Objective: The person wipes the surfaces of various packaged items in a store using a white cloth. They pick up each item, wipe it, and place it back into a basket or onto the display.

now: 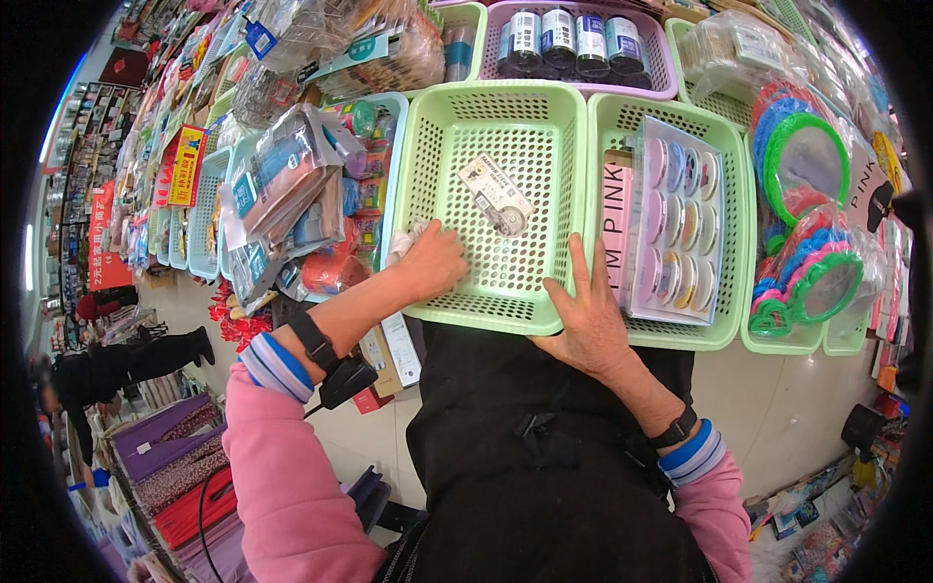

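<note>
A light green perforated plastic basket (498, 95) lies straight before me, with one printed card package (497, 195) on its bottom. My left hand (431, 264) is at the basket's left rim, closed on a whitish crumpled cloth (403, 242), partly hidden by the fingers. My right hand (592, 321) rests with spread fingers on the basket's lower right corner and holds nothing else. Just right of it, a second green basket (738, 218) holds a clear-fronted box of round colourful compacts (681, 226) and a pink lettered box (614, 233).
Behind stands a purple basket (667, 44) of dark rolls with printed labels (558, 36). Bagged goods (280, 186) overlap a blue basket (397, 124) at left. Green-framed hand mirrors (809, 167) are at right. Another person (131, 364) in dark clothes is at far left.
</note>
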### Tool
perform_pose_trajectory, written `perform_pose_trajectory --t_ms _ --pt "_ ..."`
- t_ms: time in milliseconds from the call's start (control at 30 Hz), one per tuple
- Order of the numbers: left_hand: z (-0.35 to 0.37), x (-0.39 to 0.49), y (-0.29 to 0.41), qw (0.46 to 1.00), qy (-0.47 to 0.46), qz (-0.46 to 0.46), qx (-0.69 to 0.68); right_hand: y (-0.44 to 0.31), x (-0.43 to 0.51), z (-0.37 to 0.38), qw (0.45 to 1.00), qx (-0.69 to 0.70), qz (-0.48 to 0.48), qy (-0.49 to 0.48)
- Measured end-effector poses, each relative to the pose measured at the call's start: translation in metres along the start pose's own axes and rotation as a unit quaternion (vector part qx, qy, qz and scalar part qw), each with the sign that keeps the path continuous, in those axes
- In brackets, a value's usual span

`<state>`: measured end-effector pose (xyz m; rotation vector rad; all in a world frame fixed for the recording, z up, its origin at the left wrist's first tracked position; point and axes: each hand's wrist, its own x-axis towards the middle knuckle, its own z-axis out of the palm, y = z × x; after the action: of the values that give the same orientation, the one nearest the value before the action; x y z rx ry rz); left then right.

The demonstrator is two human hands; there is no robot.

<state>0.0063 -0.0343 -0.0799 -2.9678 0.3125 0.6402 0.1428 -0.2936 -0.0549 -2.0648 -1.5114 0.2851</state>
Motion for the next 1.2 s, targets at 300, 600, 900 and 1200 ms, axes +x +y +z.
perform_pose_trajectory --t_ms 300,600,900,1200 --pt "-0.006 0.019 0.026 0.973 -0.164 -0.043 0.159 0.003 -0.001 0.001 1.0 0.005 0.001 -0.001" --pt "-0.032 -0.004 0.03 0.956 -0.17 -0.176 0.164 0.003 0.0 0.001 1.0 0.008 0.008 -0.016" --pt "-0.04 -0.162 0.073 0.966 -0.065 -0.217 -0.127 -0.001 0.001 0.002 1.0 -0.002 0.005 -0.007" --pt "-0.093 -0.125 0.051 0.759 0.354 -0.375 -0.397 -0.007 0.002 -0.002 1.0 -0.009 0.01 -0.017"
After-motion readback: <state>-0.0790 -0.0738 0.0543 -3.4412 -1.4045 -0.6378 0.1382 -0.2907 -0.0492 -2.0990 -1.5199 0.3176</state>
